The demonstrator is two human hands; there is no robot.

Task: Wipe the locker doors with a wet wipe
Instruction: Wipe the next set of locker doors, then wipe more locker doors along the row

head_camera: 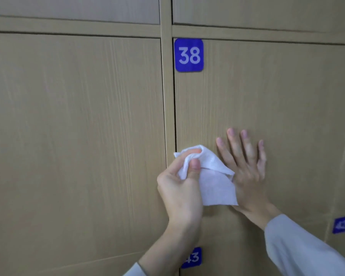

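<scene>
A wall of light wood-grain locker doors fills the view. The door numbered 38 (pixel 267 92) carries a blue plate (pixel 188 55) at its top left corner. My left hand (pixel 179 184) grips a white wet wipe (pixel 213 182) near that door's left edge, thumb and fingers bunching its top while the rest hangs down. My right hand (pixel 245 166) lies flat on door 38 just right of the wipe, fingers straight and spread, its lower palm partly behind the wipe.
Another locker door (pixel 76 126) stands to the left, past a vertical frame strip (pixel 168 96). Below are blue plates 43 (pixel 192 257), partly hidden by my left wrist, and 42 (pixel 341 225) at the lower right. More doors run along the top.
</scene>
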